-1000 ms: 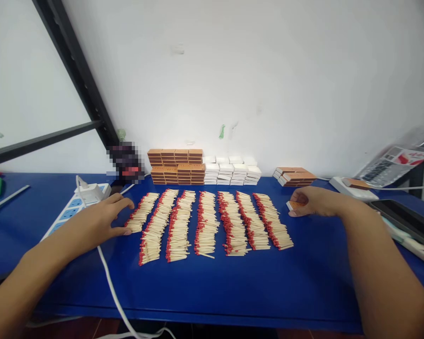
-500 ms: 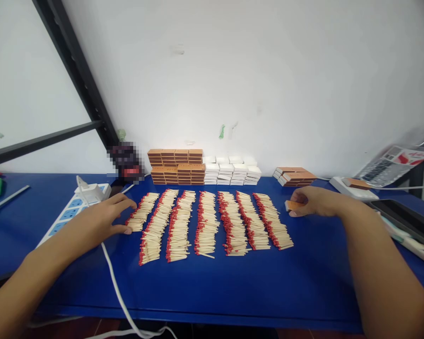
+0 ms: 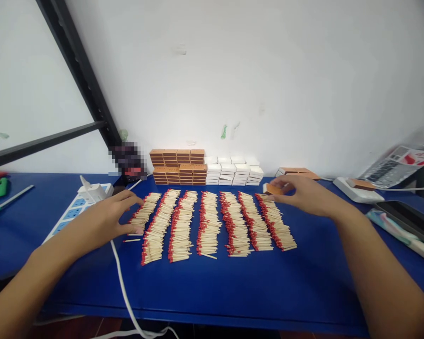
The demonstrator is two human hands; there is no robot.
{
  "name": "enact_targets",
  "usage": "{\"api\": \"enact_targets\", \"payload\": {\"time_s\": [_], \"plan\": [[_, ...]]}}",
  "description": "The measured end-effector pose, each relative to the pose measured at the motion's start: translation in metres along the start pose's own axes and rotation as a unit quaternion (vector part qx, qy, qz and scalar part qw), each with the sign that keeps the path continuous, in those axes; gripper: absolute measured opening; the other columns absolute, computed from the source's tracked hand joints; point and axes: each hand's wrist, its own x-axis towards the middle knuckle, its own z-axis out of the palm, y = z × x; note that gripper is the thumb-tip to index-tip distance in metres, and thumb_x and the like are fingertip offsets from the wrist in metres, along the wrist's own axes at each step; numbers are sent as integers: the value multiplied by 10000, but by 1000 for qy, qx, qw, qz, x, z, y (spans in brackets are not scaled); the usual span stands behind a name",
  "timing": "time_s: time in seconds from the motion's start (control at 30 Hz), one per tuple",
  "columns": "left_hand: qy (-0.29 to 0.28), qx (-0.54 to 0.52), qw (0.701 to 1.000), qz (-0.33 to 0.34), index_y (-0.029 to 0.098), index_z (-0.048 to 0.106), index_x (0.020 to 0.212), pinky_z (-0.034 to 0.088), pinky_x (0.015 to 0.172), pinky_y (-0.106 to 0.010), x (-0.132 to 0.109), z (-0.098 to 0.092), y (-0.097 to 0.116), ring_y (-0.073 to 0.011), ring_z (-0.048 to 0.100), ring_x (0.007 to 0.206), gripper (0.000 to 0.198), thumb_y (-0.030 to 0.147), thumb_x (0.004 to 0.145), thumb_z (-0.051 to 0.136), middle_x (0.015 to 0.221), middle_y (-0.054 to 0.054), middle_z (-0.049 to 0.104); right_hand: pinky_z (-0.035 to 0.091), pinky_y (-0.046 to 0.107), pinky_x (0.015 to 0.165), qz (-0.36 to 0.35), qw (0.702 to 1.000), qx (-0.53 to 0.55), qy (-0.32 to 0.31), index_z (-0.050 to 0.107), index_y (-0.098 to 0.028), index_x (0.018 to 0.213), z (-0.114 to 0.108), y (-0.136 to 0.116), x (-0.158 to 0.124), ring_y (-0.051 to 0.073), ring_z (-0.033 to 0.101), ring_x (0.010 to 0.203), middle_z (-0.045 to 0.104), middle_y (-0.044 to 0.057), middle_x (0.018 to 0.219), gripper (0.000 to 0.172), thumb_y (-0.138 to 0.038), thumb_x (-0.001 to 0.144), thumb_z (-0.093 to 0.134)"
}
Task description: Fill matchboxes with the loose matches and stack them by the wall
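My left hand [image 3: 108,216] rests at the left row of matches [image 3: 145,211], thumb and fingers spread apart along the row's outer side. Just below its thumb, a single match [image 3: 132,240] lies apart on the blue table. My right hand [image 3: 304,194] pinches an orange-brown matchbox [image 3: 273,189] with a white end, held over the top of the right row of matches [image 3: 275,221]. Several more rows of red-headed matches [image 3: 207,221] stretch between the two hands. Whether the left fingertips press on matches, I cannot tell.
Stacks of brown matchbox sleeves [image 3: 178,167] and white trays [image 3: 233,169] stand against the wall. More matchboxes [image 3: 300,173] lie behind my right hand. A power strip [image 3: 72,212] and white cable [image 3: 122,278] are at left; a dark phone-like slab [image 3: 413,216] is at right.
My right hand has moved left with the matchbox, from beside the right row to over its far end. A single match now shows below my left thumb, and that hand has shifted slightly right.
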Motion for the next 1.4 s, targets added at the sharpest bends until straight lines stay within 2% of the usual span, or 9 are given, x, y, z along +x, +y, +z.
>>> {"api": "enact_targets", "payload": {"time_s": [0.1, 0.23, 0.3, 0.43, 0.7, 0.9, 1.07, 1.23, 1.4], "plan": [[11, -1, 999, 34, 253, 670, 1254, 502, 873, -380, 8, -7, 19, -301, 670, 1047, 536, 643, 887, 696, 1267, -91, 673, 592, 418, 834, -68, 995, 69, -6, 745, -245, 1125, 23, -39, 0, 299, 709, 1054, 765, 118, 1169, 405, -578, 896, 727], [-74, 6, 997, 32, 249, 642, 1138, 471, 749, -324, 0, -7, 29, -249, 662, 904, 433, 389, 773, 825, 1108, -41, 674, 593, 399, 755, -133, 987, 84, -41, 743, -239, 1139, 50, -69, -2, 279, 708, 992, 761, 125, 1135, 353, -520, 928, 716], [-103, 4, 995, 10, 233, 602, 1010, 433, 695, -301, -11, -6, 27, -214, 633, 816, 313, 275, 760, 784, 1011, -10, 655, 588, 400, 753, -146, 986, 74, -41, 741, -230, 1143, 56, -71, -2, 271, 708, 957, 762, 125, 1113, 345, -503, 933, 715], [-95, 6, 995, -24, 217, 558, 962, 382, 710, -294, -25, -6, 19, -197, 599, 787, 212, 176, 794, 680, 951, 15, 609, 575, 404, 746, -139, 989, 51, -24, 739, -219, 1125, 55, -65, -1, 264, 710, 898, 764, 121, 1094, 361, -522, 928, 721], [-82, 25, 996, -3, 217, 543, 914, 361, 722, -321, -14, -6, 17, -222, 594, 841, 39, 220, 896, 577, 968, -15, 605, 539, 402, 747, -108, 994, 15, -20, 724, -205, 1103, 50, -64, 1, 267, 694, 895, 766, 116, 1091, 341, -498, 929, 721], [-45, 28, 999, -4, 238, 557, 896, 393, 678, -339, -8, 6, 1, -229, 596, 782, 118, 256, 824, 648, 939, -37, 637, 528, 395, 746, -109, 994, 14, -24, 722, -212, 1117, 55, -61, 2, 266, 693, 898, 766, 114, 1105, 357, -520, 936, 715], [-45, 26, 999, 6, 239, 572, 881, 410, 677, -350, -7, 5, 3, -234, 607, 769, 105, 298, 841, 649, 917, -46, 650, 535, 400, 758, -118, 993, 25, -19, 714, -214, 1130, 56, -61, 1, 260, 690, 891, 759, 111, 1109, 349, -502, 934, 727], [-13, 28, 999, 32, 220, 635, 931, 440, 677, -347, 2, -6, 23, -214, 618, 751, 228, 446, 948, 616, 919, -51, 670, 550, 398, 762, -145, 988, 55, 3, 703, -217, 1163, 56, -71, -3, 254, 687, 905, 741, 111, 1124, 327, -462, 947, 715], [68, 10, 988, 142, 223, 638, 1347, 523, 911, -387, 23, -11, 73, -263, 685, 1059, 480, 553, 999, 619, 1250, -89, 701, 561, 381, 731, -191, 978, 78, 14, 685, -240, 1242, 62, -93, -12, 232, 669, 884, 722, 95, 1128, 324, -409, 966, 708]]}}
